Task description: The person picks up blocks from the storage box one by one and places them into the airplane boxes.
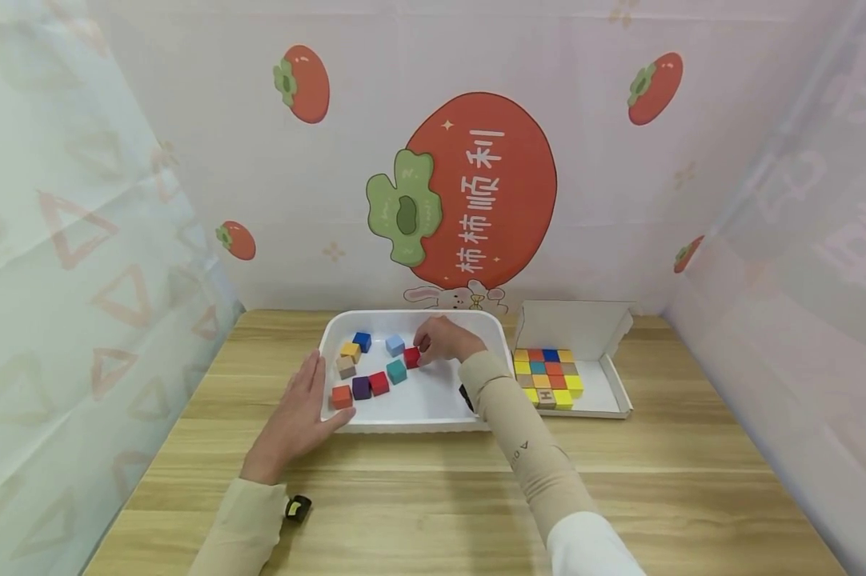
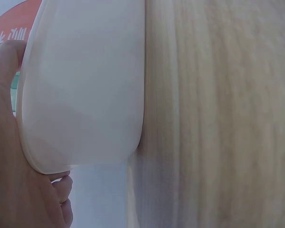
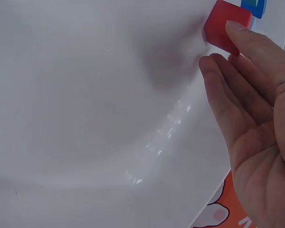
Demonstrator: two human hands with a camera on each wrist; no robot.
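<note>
Left hand (image 1: 299, 416) lies flat with fingers spread on the desk (image 1: 433, 488), its thumb against the near left corner of the white tray (image 1: 411, 412). Inside the tray, the right hand (image 1: 443, 340) pinches a red block (image 1: 411, 358) at its fingertips, beside a light blue block (image 1: 394, 345) and a teal block (image 1: 396, 371)

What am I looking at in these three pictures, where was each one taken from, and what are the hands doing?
A person works with bare hands and wears three cameras. The head view looks down on a wooden table. On it sit a white tray of loose coloured cubes and an open white box with cubes packed in rows. The left wrist view shows the left hand lying flat against the tray's rim. The right wrist view shows the right hand inside the tray, fingertips on a red cube. Whether it is lifted, I cannot tell.
</note>
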